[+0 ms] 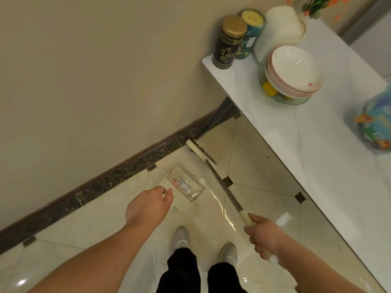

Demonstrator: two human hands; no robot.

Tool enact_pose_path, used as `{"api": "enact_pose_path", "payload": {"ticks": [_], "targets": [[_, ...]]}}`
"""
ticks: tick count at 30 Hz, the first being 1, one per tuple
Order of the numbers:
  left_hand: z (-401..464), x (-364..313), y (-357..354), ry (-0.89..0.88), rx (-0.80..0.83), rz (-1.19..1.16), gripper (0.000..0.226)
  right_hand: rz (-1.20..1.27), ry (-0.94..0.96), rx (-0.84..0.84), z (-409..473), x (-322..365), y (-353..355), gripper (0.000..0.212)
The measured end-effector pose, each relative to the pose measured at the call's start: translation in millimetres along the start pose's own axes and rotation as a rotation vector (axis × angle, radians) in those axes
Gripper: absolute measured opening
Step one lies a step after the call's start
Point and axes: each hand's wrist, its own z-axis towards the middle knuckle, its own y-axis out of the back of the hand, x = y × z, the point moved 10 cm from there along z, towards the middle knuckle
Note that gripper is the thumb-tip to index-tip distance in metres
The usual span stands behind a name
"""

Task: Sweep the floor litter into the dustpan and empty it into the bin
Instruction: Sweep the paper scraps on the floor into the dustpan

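A cream dustpan (183, 188) hangs just above the tiled floor, near the dark skirting board. Inside it lies litter (183, 184): a clear wrapper with red and white print. My left hand (149, 205) is closed on the dustpan's handle, which the hand hides. My right hand (264, 236) grips the cream end of a broom handle (224, 190). The broom head (200, 151) rests on the floor by the wall, beyond and to the right of the dustpan, below the table's corner. No bin is in view.
A white table (317, 144) runs along the right, holding a dark canister (229, 42), a stack of bowls (294, 71) and a blue packet (375, 123). Its dark leg (218, 117) stands by the skirting. My two shoes (181, 237) are below the dustpan.
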Motion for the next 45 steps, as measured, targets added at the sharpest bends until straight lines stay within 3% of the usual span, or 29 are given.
{"api": "enact_pose_path", "payload": {"ticks": [3,6,12,16,19,23,27,29,31,36,38,41,43,45], "targets": [[1,17,7,0.039,-0.024,-0.018,0.048,-0.180,0.080,-0.055,31,51,-4,0.042],[4,34,7,0.060,-0.019,-0.024,0.049,-0.347,0.110,-0.073,58,85,-18,0.044],[0,46,-3,0.074,-0.004,-0.023,0.047,-0.561,0.058,0.098,30,54,-61,0.049],[0,35,6,0.062,-0.017,-0.059,0.046,-0.079,-0.073,0.180,-17,18,-29,0.029],[3,18,10,0.031,-0.021,-0.034,0.047,0.241,-0.121,0.127,-35,-1,-1,0.030],[6,1,8,0.019,-0.024,-0.035,0.046,0.289,-0.051,-0.065,-15,4,36,0.033],[10,-13,-6,0.034,0.001,-0.004,0.046,0.385,-0.060,-0.239,56,33,72,0.017],[12,-19,-13,0.055,0.007,0.017,0.045,0.461,-0.066,-0.271,99,54,87,0.007],[18,-24,-14,0.076,-0.002,0.038,0.044,0.455,-0.039,-0.287,139,81,104,0.015],[28,-28,-13,0.148,-0.016,0.097,0.045,0.320,-0.088,-0.358,199,122,121,0.029],[33,-28,-12,0.169,-0.016,0.124,0.046,-0.053,-0.004,-0.294,209,136,112,0.029],[35,-23,-8,0.189,0.001,0.134,0.047,-1.016,0.182,-0.202,184,138,77,0.021],[35,-24,-6,0.191,0.012,0.134,0.047,-1.011,0.161,-0.068,172,106,56,0.030],[29,-27,-8,0.182,0.027,0.121,0.047,-0.858,0.104,-0.008,151,75,40,0.028]]}}
